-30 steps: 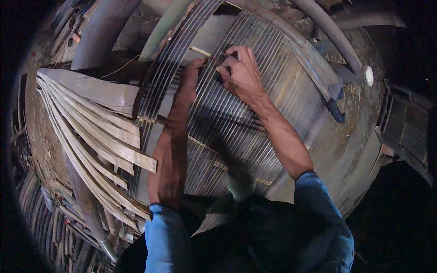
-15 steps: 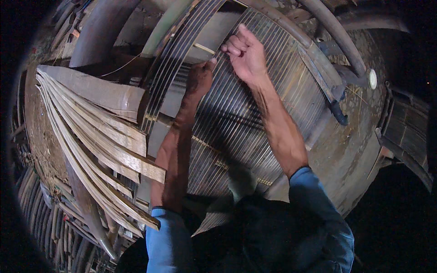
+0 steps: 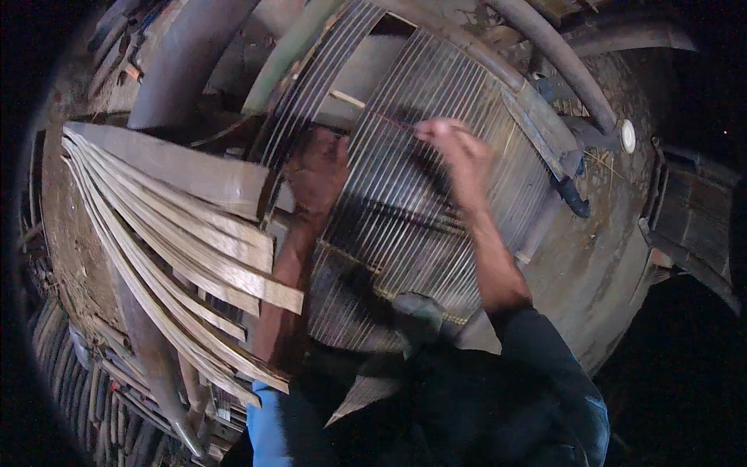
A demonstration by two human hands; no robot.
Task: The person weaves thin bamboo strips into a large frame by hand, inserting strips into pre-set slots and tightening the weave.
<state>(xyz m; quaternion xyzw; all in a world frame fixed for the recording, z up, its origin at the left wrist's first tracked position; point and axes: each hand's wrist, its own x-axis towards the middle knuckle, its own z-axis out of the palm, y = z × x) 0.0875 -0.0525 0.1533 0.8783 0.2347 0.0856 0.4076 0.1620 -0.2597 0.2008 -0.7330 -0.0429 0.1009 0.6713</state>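
Note:
A screen of thin slats (image 3: 420,187) lies in front of me, its narrow strips tied across by pale bindings. Over its upper middle is my right hand (image 3: 461,148), blurred, its fingers pinched on a thin reddish strand (image 3: 393,121) that stretches leftward. In shadow at the gap between the screen's slat groups is my left hand (image 3: 317,170). Its fingers look curled, but blur hides whether they hold anything. A short pale stick (image 3: 347,99) lies across the gap just beyond it.
Long flat pale strips (image 3: 210,249) fan out at the left, over my left forearm. A large blade (image 3: 533,136) with a dark handle (image 3: 574,196) rests along the screen's right side. Thick poles (image 3: 187,58) stand at the far left; more poles (image 3: 560,54) cross at far right.
My right hand has come down and to the right, drawing apart from the left. My left hand has dropped slightly nearer and left. The strand between them has come into sight.

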